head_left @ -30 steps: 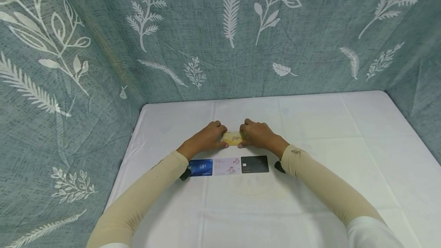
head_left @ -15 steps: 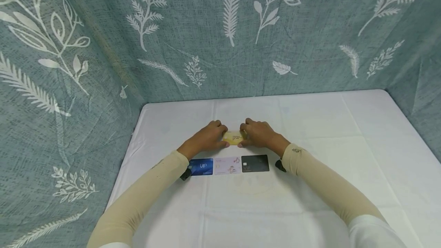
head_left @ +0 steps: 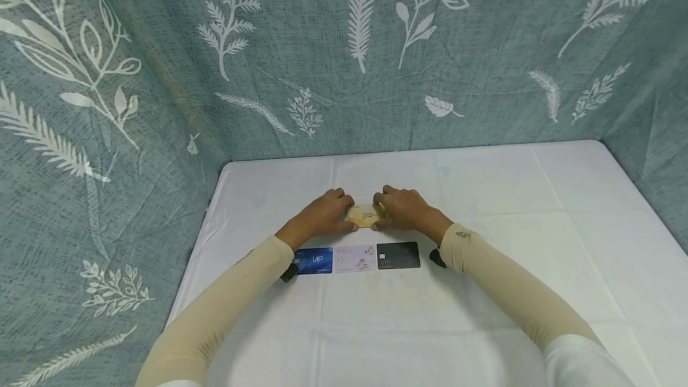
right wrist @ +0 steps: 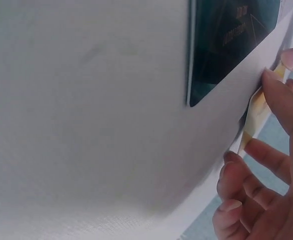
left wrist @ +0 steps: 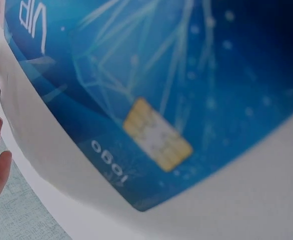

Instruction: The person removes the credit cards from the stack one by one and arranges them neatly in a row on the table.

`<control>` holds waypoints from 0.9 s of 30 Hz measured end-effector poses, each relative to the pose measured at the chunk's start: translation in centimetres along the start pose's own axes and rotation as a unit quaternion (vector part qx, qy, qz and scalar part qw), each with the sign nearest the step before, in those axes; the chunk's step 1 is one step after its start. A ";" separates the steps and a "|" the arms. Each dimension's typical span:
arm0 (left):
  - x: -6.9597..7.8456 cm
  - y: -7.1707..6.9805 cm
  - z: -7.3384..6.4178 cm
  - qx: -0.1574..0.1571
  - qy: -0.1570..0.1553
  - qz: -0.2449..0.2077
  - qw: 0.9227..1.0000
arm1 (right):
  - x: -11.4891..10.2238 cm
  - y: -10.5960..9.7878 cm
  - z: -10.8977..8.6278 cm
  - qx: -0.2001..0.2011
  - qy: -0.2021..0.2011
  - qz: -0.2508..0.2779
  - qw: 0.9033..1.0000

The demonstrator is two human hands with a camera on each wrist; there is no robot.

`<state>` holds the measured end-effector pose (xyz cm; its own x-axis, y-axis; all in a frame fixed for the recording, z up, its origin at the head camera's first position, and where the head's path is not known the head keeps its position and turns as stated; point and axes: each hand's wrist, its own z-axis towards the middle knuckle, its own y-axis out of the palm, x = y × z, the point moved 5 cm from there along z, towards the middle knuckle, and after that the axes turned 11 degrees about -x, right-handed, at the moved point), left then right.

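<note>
A yellow card [head_left: 365,216] is pinched at both ends, beyond a row of 3 other cards on the white table. My left hand [head_left: 326,214] grips its left end; my right hand [head_left: 404,209] holds the right end between thumb and fingers. In the right wrist view the yellow card [right wrist: 257,112] looks edge-on, partly hidden by the thumb. In the row lie a blue VIP card [head_left: 316,261] on the left, a pale pink flowered card [head_left: 352,260] in the middle and a black VIP card [head_left: 398,255] on the right. The left wrist view shows the blue card's gold chip [left wrist: 157,135] close up.
White cloth covers the table [head_left: 387,327], whose far edge meets a green curtain [head_left: 322,46] printed with white leaves. Dark wrist devices sit under both sleeves; the left device [head_left: 289,272] overlaps the blue card's left end in the head view.
</note>
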<state>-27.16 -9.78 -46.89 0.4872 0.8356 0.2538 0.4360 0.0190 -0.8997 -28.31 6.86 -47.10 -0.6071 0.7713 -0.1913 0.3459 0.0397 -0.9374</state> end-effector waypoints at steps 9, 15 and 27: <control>0.1 -0.1 -0.1 0.000 -0.005 0.012 1.000 | -0.1 -0.3 -0.2 -0.008 -0.002 0.011 1.000; 0.2 0.0 -0.2 0.008 -0.004 0.010 1.000 | 0.0 -0.4 -0.3 -0.004 -0.006 0.023 1.000; 0.6 0.0 -0.3 0.013 0.001 -0.012 1.000 | 0.3 -0.3 -0.2 0.004 -0.010 0.009 1.000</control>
<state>-26.61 -9.48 -46.65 0.4789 0.8334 0.2759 0.4282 0.0526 -0.9021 -28.42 7.22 -46.79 -0.6145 0.7592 -0.2146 0.3520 0.0204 -0.9358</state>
